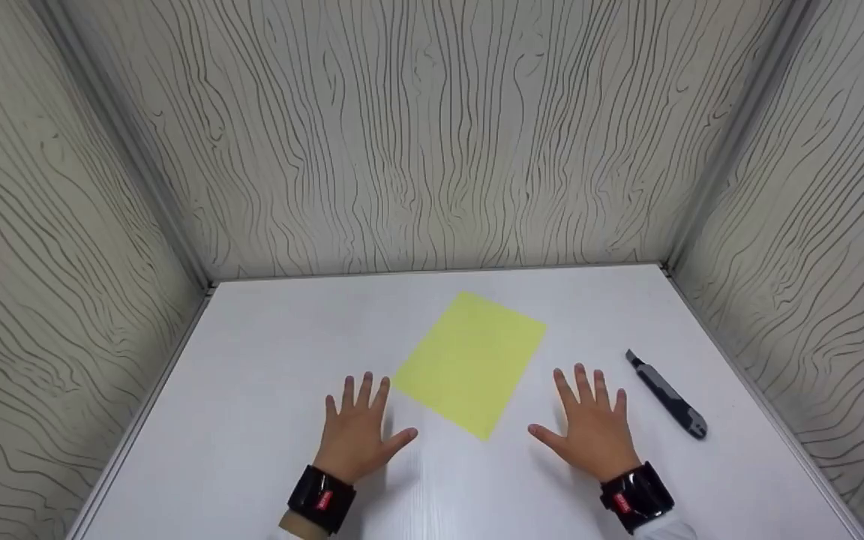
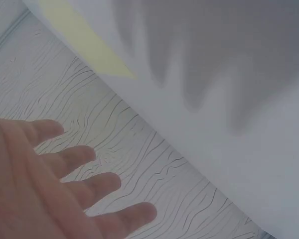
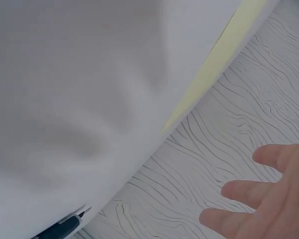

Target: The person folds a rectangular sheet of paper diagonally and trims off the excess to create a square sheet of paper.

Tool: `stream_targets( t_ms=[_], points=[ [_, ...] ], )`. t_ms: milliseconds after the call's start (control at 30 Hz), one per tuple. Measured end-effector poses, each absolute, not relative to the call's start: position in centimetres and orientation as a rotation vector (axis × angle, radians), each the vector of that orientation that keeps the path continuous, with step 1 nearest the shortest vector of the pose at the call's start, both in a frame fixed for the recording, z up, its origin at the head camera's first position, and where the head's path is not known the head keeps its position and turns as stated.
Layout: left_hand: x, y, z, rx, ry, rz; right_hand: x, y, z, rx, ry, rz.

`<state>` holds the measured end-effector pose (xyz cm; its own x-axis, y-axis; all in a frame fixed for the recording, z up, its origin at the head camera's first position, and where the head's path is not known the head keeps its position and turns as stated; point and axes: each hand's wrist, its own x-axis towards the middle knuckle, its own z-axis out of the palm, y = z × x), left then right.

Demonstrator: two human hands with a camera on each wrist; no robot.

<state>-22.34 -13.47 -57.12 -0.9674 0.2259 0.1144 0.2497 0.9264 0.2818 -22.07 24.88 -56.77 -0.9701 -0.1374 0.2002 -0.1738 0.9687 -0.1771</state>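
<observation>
A yellow sheet of paper (image 1: 469, 364) lies at a slant on the white table, between and ahead of both hands. My left hand (image 1: 357, 439), fingers spread and holding nothing, hovers by the sheet's left corner; its shadow falls on the table in the left wrist view. My right hand (image 1: 593, 435) is likewise spread and holds nothing, to the right of the sheet's near corner. Right of that hand lies a grey and black utility knife (image 1: 667, 395), its tip pointing away and to the left. The knife (image 3: 62, 226) also shows at the bottom of the right wrist view.
The white table (image 1: 267, 352) has a metal-trimmed edge on its left and right sides. Pale panels with a wood-grain line pattern rise at the back (image 1: 417, 135), the left and the right. Black bands (image 1: 322, 499) circle both wrists.
</observation>
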Motion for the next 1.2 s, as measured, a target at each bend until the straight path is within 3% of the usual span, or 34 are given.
stream_targets(
  t_ms=[533,833,1200],
  points=[
    [-24.9,-9.8,-55.4,-0.748,-3.02,-0.423,-24.3,19.3,-57.8,0.487,-2.82,0.332],
    [-27.5,-7.3,-55.9,-0.771,-3.025,-0.353,-24.7,15.6,-58.6,0.644,-2.845,0.406],
    [-27.9,-5.0,-58.0,-0.803,-3.004,-0.145,-25.2,13.5,-59.9,0.769,-2.966,0.344]
  ],
)
